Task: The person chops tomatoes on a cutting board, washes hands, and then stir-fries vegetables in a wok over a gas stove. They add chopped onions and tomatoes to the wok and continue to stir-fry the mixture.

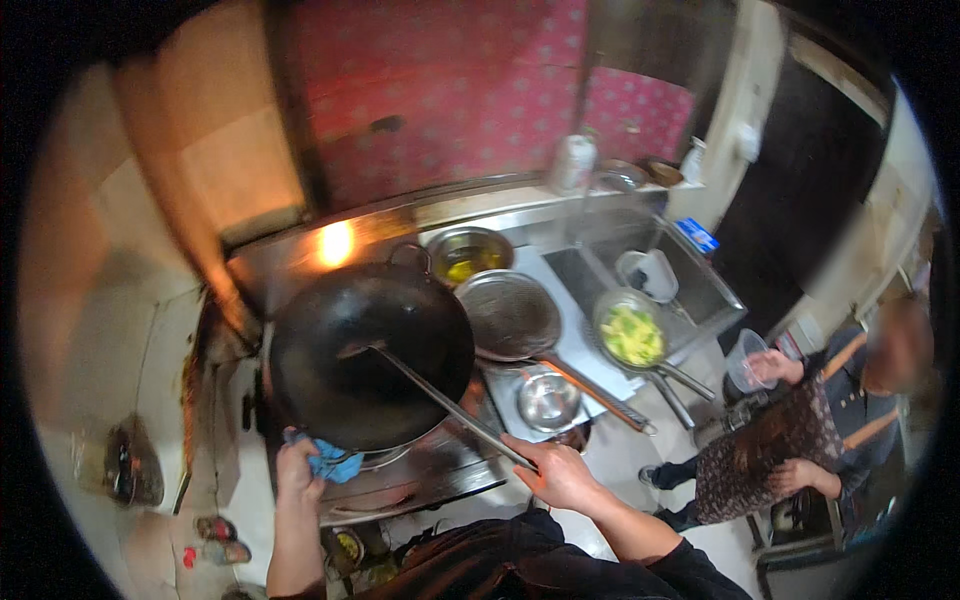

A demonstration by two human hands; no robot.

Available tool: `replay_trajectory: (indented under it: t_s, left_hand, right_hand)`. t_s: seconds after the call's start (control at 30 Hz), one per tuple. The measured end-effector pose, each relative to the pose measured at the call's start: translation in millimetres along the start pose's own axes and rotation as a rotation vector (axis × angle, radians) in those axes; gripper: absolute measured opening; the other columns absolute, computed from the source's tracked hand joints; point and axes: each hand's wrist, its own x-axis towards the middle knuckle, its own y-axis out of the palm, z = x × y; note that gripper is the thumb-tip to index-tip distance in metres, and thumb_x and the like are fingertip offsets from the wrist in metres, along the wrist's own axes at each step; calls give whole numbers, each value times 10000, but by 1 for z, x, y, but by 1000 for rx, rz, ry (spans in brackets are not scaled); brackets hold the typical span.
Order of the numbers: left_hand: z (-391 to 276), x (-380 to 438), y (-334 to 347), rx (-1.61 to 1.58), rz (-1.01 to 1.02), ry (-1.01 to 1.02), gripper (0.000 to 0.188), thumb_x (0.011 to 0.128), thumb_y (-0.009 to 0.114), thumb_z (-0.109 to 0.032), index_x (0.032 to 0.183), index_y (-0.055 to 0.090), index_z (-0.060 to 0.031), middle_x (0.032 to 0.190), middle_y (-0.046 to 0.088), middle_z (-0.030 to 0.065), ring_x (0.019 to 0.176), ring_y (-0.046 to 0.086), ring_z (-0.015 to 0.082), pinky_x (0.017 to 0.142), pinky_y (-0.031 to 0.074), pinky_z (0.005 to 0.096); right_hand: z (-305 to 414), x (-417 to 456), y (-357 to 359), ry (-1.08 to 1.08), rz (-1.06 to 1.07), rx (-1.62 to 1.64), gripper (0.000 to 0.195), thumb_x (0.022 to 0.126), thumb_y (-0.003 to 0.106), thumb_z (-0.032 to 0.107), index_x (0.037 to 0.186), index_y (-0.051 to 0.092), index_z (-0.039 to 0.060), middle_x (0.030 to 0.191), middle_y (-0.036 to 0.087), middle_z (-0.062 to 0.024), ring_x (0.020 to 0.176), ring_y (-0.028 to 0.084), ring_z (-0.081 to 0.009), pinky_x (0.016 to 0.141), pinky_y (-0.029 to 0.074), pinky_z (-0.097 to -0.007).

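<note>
A large dark wok (360, 300) sits on the stove, its inside dark, with a second loop handle at its far rim. With a blue cloth (337, 460) between, my left hand (298, 469) grips the wok's near edge, where the near handle is mostly hidden. My right hand (559, 474) holds the long metal handle of a wok ladle or spatula (442, 401); its head rests in the wok and its exact shape is unclear. Right of the wok, a round mesh strainer (510, 315) with a long handle lies close by, and a shiny metal bowl (549, 399) stands nearer to me.
Flame light (335, 241) glows behind the wok. A metal basin (470, 255) holds yellowish liquid. A strainer with green vegetables (632, 335) sits by the sink (697, 262). At right, a person in a patterned apron (772, 457) holds a clear plastic container (748, 361).
</note>
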Motion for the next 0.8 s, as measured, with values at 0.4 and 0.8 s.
replay_trajectory:
  t_s: [0.4, 0.8]
  left_hand:
    - [105, 97, -120, -81, -48, -200, 26, 784, 565, -50, 807, 558, -38, 828, 568, 69, 769, 602, 272, 728, 518, 450]
    - [161, 174, -126, 0, 87, -292, 219, 894, 527, -205, 949, 666, -43, 932, 692, 112, 842, 668, 282, 795, 569, 452]
  right_hand:
    - [15, 56, 107, 59, 95, -198, 582, 876, 674, 176, 1435, 526, 107, 941, 718, -228, 790, 719, -374, 685, 580, -480]
    - [-53, 41, 180, 152, 6, 259, 547, 896, 696, 237, 1358, 554, -20, 1165, 642, -267, 1142, 606, -417, 989, 482, -477]
